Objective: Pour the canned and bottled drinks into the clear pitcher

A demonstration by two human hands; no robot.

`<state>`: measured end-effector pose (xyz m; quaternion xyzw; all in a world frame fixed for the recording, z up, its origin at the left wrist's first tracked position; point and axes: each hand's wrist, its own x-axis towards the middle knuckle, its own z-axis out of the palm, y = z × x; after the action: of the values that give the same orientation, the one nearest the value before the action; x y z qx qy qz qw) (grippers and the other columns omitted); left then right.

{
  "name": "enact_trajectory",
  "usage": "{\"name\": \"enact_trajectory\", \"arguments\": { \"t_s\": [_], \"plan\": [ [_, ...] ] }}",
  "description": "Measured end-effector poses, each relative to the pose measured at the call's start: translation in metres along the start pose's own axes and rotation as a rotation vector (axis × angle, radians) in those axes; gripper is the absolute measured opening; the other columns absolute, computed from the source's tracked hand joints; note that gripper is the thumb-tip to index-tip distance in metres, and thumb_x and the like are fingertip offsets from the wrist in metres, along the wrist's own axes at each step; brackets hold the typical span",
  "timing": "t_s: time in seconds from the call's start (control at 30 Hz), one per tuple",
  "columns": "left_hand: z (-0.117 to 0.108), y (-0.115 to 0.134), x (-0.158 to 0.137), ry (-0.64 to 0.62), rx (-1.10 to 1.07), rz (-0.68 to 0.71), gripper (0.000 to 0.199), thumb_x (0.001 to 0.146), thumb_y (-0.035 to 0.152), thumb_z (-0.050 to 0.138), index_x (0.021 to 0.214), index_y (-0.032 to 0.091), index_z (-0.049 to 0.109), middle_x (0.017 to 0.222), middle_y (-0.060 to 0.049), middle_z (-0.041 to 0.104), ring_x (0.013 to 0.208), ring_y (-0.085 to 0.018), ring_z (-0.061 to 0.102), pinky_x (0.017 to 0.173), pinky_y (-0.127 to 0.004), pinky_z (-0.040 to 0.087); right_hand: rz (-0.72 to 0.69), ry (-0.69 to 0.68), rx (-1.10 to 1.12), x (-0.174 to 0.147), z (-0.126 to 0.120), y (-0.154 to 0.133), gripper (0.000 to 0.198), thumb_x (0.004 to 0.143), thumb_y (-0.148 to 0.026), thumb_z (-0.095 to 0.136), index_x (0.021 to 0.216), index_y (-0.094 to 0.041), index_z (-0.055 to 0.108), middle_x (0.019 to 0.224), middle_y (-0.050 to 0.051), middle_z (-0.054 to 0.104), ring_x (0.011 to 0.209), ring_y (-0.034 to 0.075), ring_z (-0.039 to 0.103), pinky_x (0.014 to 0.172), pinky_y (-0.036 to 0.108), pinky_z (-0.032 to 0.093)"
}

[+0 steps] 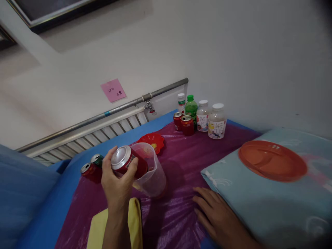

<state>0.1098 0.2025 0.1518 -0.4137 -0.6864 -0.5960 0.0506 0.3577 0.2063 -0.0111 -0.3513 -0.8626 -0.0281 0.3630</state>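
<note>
My left hand (118, 181) grips a red soda can (141, 166) and tips it, bottom end up, over a clear plastic pitcher (157, 180). The can's mouth end points down at the pitcher's opening; whether liquid is flowing out I cannot make out. Over on the right, my right hand (216, 214) rests on the purple plastic sheet (178, 204) with fingers stretched out and nothing in them. A folded yellow cloth (135, 221) lies beneath my left forearm. Just behind the pitcher sits a red flower-shaped dish (157, 141).
Two cans (89, 171) stand at the left. Farther back are two red cans (187, 125), a green bottle (191, 105), a small white-capped bottle (181, 100) and two white-lidded jars (217, 121). An orange divided plate (272, 160) lies on light-blue cloth (259, 197). A radiator (103, 136) lines the wall.
</note>
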Motion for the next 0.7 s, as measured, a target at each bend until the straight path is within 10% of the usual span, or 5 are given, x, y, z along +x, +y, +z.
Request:
{"name": "enact_trajectory", "arguments": {
  "t_s": [0.4,0.7],
  "plan": [
    [-0.005,0.009,-0.002,0.128,-0.127,-0.092,0.069,0.06,0.047,0.08,0.123,0.024,0.063,0.115,-0.006,0.066,0.103,-0.025,0.063,0.099,-0.047,0.047,-0.038,0.002,-0.049,0.001,-0.002,0.0,0.027,0.086,-0.012,0.048,0.103,-0.019,0.067,0.11,0.013,0.072,0.099,0.026,0.069,0.081,0.042,0.06],
    [-0.062,-0.002,-0.004,0.112,-0.228,-0.255,0.075,0.062,0.044,0.083,0.132,0.033,0.058,0.117,-0.004,0.068,0.108,-0.029,0.064,0.103,-0.054,0.046,-0.089,0.059,-0.084,0.001,0.001,0.004,0.028,0.086,-0.015,0.046,0.1,-0.019,0.069,0.106,0.013,0.073,0.095,0.025,0.07,0.079,0.04,0.057]
  ]
}}
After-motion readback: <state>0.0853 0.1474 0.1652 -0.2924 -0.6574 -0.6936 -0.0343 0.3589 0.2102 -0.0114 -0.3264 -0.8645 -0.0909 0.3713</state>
